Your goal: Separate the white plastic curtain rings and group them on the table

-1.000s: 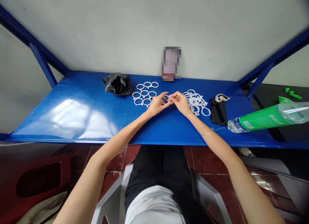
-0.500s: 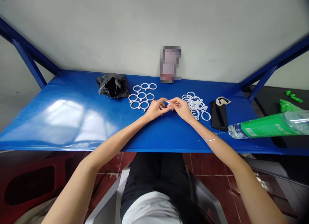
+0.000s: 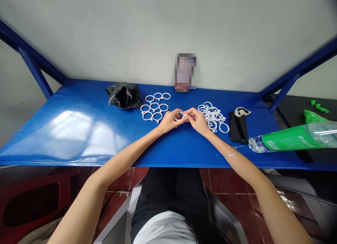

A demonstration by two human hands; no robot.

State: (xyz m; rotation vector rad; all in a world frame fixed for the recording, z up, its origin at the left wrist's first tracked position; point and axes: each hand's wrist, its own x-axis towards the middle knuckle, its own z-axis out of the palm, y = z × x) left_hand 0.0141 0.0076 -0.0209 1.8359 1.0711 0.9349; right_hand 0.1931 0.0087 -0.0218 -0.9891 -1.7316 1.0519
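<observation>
Over the middle of the blue table [image 3: 118,151], my left hand [image 3: 168,120] curls its thumb and fingers round a white plastic ring [image 3: 177,116]. The fingertips of my right hand [image 3: 198,121] pinch the ring's right side, where a small tab or clip seems to be; my fingers hide its detail. Left of my hands, several similar white rings [image 3: 154,106] lie spread flat in rough rows. Close by my right hand is a loose, overlapping pile of white rings [image 3: 212,113], with small tabs or clips on them.
A crumpled black plastic bag [image 3: 123,95] sits at the back left. A blurred-out upright object [image 3: 185,73] leans on the wall. On the right are a black phone [image 3: 238,128], a whitish curled item [image 3: 242,112] and a green-labelled bottle [image 3: 292,138] lying sideways.
Both hands stay on the same ring, with the right fingers shifted slightly at its right side. The whole view has tilted a little; the rings on the table lie as before.
</observation>
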